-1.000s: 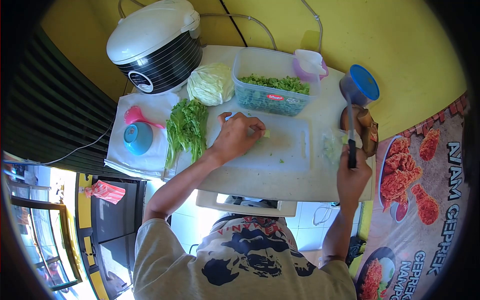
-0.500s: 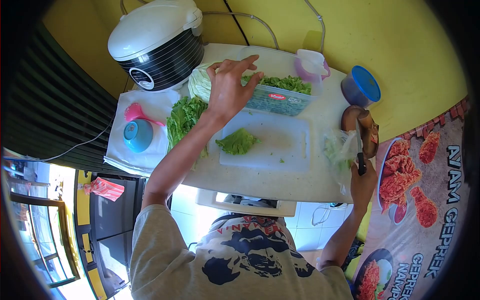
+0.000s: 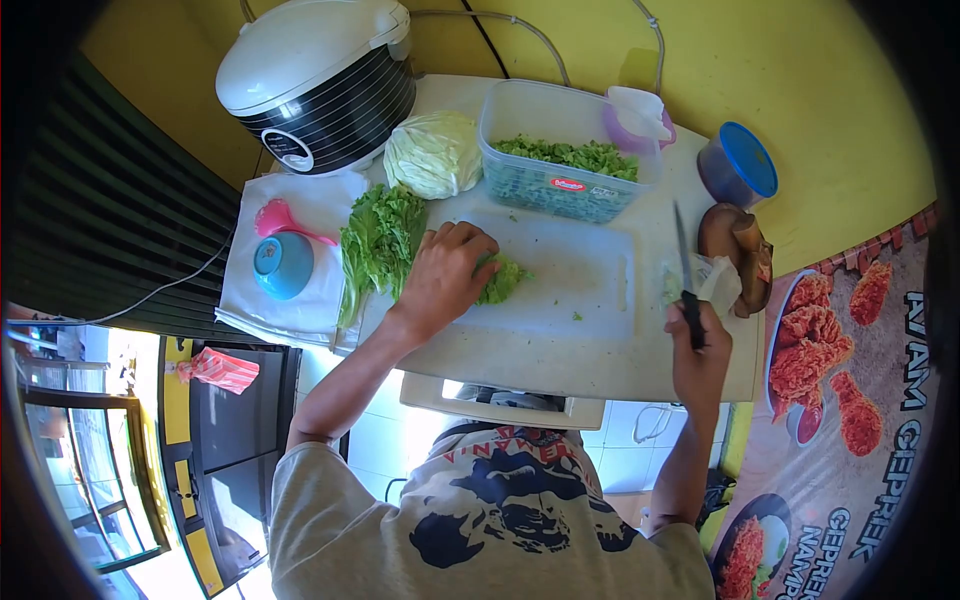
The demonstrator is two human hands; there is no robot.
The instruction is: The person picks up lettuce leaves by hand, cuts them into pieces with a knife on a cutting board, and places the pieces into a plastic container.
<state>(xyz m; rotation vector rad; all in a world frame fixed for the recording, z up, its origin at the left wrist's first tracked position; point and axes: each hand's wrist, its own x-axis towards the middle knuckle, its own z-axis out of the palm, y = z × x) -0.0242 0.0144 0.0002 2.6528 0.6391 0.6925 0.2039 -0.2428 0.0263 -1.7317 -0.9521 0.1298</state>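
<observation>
My left hand [image 3: 447, 268] is curled over a green lettuce leaf [image 3: 503, 281] at the left part of the white cutting board [image 3: 570, 262]; it hides part of the leaf. In my right hand [image 3: 702, 365] is a knife [image 3: 685, 255] with a black handle, its blade pointing up and away, right of the board. A bunch of lettuce [image 3: 380, 235] lies just left of my left hand. Behind the board stand a pale cabbage [image 3: 433, 155] and a clear plastic container [image 3: 560, 203] with cut lettuce in it.
A rice cooker [image 3: 315, 90] stands at the back left. A pink ladle [image 3: 277, 217] and an upturned blue bowl [image 3: 283, 265] lie on white sheets. To the right are a plastic bag [image 3: 718, 280], a brown object [image 3: 735, 245], a blue-lidded tub [image 3: 738, 165] and a purple container [image 3: 640, 122].
My left hand has come down from beside the container onto the lettuce leaf. My right hand, with the knife, has moved a little left, toward the board.
</observation>
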